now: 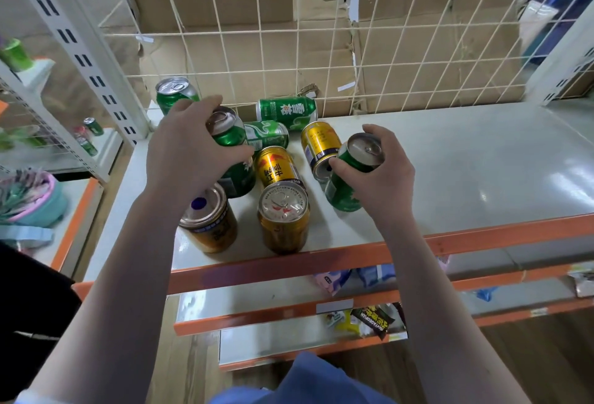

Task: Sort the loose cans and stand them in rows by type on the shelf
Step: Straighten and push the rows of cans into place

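Head view showed both hands clamped on green cans: left hand (189,152) on one (233,152), right hand (382,172) on another (348,175), flanking the lying gold can (278,167) on the shelf (466,162). Sorting was midway; next, stand them beside the upright green can (175,94).

Left hand (186,149) gripping green can (236,159), right hand (384,175) gripping another green can (345,178)

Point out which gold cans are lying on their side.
Two: the gold can in the middle of the cluster and the gold can beside the right hand. The two front gold cans stand upright.
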Motion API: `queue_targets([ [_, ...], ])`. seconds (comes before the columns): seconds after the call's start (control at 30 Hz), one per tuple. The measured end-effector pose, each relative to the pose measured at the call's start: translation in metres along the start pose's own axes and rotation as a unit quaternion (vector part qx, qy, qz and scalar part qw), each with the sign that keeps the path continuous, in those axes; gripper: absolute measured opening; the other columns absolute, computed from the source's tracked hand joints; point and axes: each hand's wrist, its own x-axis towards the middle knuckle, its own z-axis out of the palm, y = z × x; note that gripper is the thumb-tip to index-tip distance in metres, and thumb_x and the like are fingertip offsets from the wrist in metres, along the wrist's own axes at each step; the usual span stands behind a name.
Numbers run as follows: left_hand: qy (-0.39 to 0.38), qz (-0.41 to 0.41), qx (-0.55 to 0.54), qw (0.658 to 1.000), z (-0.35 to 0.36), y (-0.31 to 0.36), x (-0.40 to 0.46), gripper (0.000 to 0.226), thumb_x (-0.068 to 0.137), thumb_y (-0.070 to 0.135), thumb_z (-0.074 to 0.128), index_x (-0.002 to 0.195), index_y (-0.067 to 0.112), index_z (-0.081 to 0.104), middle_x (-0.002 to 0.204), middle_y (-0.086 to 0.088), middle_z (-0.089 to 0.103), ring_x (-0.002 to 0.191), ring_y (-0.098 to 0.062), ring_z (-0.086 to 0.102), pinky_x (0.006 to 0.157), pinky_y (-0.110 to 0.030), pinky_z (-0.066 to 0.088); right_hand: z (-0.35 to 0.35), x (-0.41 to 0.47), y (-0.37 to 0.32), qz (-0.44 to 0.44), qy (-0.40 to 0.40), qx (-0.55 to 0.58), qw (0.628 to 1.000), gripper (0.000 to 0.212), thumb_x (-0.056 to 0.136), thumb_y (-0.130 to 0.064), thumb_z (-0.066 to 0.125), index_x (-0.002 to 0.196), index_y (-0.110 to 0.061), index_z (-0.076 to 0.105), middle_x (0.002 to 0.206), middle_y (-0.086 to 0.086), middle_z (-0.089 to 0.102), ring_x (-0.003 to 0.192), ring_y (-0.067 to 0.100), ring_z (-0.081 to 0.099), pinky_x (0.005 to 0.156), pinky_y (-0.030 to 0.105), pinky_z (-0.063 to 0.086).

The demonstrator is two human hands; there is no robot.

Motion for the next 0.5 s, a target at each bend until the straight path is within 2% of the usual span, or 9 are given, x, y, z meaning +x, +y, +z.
queue_targets([
  [0.17, -0.007, 0.028, -0.005, 1.000, -0.002, 0.008, 0.009, 0.078, 0.065, 0.037, 0.081, 0.135, 0.018, 0.050, 0.125, -0.008, 0.057, 0.110, -0.025, 0.053, 0.086, -0.029, 0.037, -0.008, 0.006, 0.000, 0.000, 0.025, -0.001, 1.000, 0.065, 0.067, -0.033, 0.082, 0.124, -0.021, 0.054, 0.115, -0.004, 0.061, 0.103, 0.010, 0.056, 0.089, 0.020, 0.045],
  [0.3, -0.022, 0.048, -0.021, 0.998, -0.001, 0.019, 0.016, 0.081, 0.065, 0.039, 0.080, 0.136, 0.020, 0.048, 0.128, -0.005, 0.054, 0.114, -0.025, 0.051, 0.093, -0.036, 0.041, -0.014, 0.008, 0.002, 0.007, 0.048, -0.008, 0.999, 0.064, 0.067, -0.033, 0.083, 0.123, -0.019, 0.055, 0.113, -0.002, 0.062, 0.102, 0.012, 0.057, 0.088, 0.021, 0.045],
  [0.5, -0.055, 0.078, -0.043, 0.994, 0.005, 0.042, 0.026, 0.081, 0.066, 0.037, 0.080, 0.138, 0.022, 0.046, 0.127, -0.003, 0.051, 0.112, -0.021, 0.049, 0.087, -0.028, 0.035, -0.030, 0.008, 0.004, 0.035, 0.070, -0.020, 0.997, 0.064, 0.069, -0.034, 0.081, 0.124, -0.021, 0.054, 0.116, -0.003, 0.060, 0.104, 0.010, 0.054, 0.093, 0.028, 0.047],
])
